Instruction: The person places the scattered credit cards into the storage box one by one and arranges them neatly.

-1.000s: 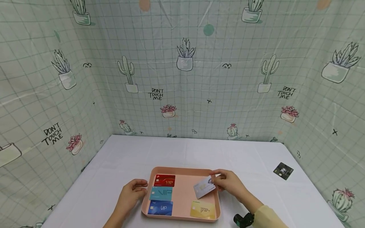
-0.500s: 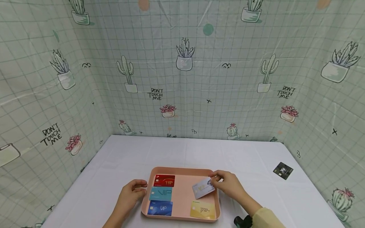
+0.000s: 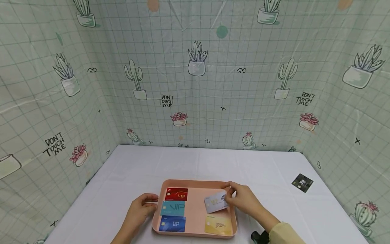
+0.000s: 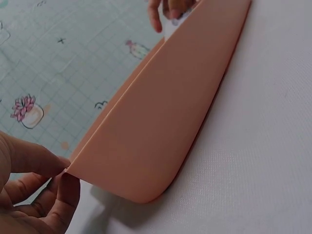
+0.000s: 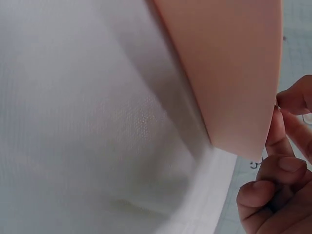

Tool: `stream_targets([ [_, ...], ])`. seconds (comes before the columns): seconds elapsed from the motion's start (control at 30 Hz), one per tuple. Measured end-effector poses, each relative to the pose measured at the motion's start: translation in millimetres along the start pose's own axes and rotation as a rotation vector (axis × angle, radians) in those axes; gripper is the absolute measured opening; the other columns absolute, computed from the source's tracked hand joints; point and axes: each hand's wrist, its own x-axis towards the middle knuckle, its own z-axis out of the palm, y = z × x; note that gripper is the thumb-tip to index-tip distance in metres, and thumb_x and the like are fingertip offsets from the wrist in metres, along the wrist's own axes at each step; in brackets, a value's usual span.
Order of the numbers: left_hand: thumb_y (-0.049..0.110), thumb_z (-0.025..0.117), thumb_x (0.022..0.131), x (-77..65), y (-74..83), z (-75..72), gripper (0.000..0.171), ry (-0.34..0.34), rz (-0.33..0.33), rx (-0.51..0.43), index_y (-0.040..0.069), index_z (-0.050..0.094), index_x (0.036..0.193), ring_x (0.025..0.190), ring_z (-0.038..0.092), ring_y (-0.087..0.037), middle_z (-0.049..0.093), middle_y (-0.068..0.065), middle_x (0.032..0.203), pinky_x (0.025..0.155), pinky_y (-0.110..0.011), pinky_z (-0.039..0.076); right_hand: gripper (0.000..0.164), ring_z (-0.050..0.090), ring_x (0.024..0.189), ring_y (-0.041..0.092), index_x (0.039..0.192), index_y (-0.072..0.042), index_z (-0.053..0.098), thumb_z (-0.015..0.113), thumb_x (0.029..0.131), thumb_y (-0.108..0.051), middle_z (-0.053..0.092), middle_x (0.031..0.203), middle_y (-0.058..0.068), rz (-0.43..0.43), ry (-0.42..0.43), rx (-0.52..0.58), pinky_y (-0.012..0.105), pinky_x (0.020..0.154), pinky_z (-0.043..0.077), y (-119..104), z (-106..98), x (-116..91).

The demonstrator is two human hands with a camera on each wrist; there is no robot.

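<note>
My left hand [image 3: 141, 207] is at the left side of a peach-pink tray [image 3: 195, 217]; in the left wrist view its thumb and fingers pinch the rim at a corner. My right hand [image 3: 242, 196] reaches over the tray's right rim. Between its thumb and fingers it holds the right end of a silver-white card [image 3: 214, 202], which slants slightly inside the tray. Below that lies a gold card [image 3: 218, 225]. Down the tray's left side run a red VIP card [image 3: 176, 194], a teal VIP card [image 3: 172, 208] and a blue VIP card [image 3: 172, 224].
A black card [image 3: 302, 183] lies on the white tabletop [image 3: 265, 169] at the far right. Close to my right forearm is a small black object [image 3: 260, 237]. Cactus-print cloth [image 3: 222, 84] walls in the table at the back and sides.
The silver-white card has turned to a flatter slant and shifted a little left, still in my right hand. The tray has moved slightly to the right. My left hand stays at its rim.
</note>
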Motion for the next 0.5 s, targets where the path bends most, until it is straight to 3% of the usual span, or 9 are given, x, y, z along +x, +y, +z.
stream_targets([
  [0.2, -0.004, 0.069, 0.085, -0.9, -0.9, -0.9, 0.035, -0.005, 0.006, -0.011, -0.005, 0.066, 0.120, 0.096, 0.068, -0.020, 0.070, -0.018, 0.117, 0.085, -0.036, 0.060, 0.015, 0.049, 0.069, 0.008, 0.097, -0.019, 0.073, 0.073, 0.086, -0.008, 0.060, 0.080, -0.011, -0.075, -0.049, -0.109, 0.024, 0.060, 0.041, 0.5, 0.6, -1.4],
  [0.37, -0.004, 0.068, 0.085, 0.3, -1.8, -0.3, 0.036, -0.008, 0.008, -0.018, -0.006, 0.065, 0.121, 0.097, 0.069, -0.020, 0.070, -0.018, 0.118, 0.087, -0.038, 0.060, 0.014, 0.054, 0.078, 0.009, 0.091, -0.018, 0.072, 0.076, 0.085, -0.007, 0.060, 0.082, -0.013, -0.117, -0.026, -0.209, 0.028, 0.071, 0.049, -4.0, 3.3, -3.8],
  [0.5, -0.004, 0.068, 0.086, 1.5, -2.7, 0.7, 0.036, -0.012, -0.004, -0.023, -0.006, 0.065, 0.121, 0.097, 0.068, -0.019, 0.069, -0.018, 0.118, 0.087, -0.038, 0.060, 0.013, 0.054, 0.075, 0.002, 0.091, -0.021, 0.074, 0.078, 0.085, -0.010, 0.064, 0.085, -0.015, -0.234, -0.018, -0.306, 0.035, 0.078, 0.045, -7.8, 5.5, -5.0],
])
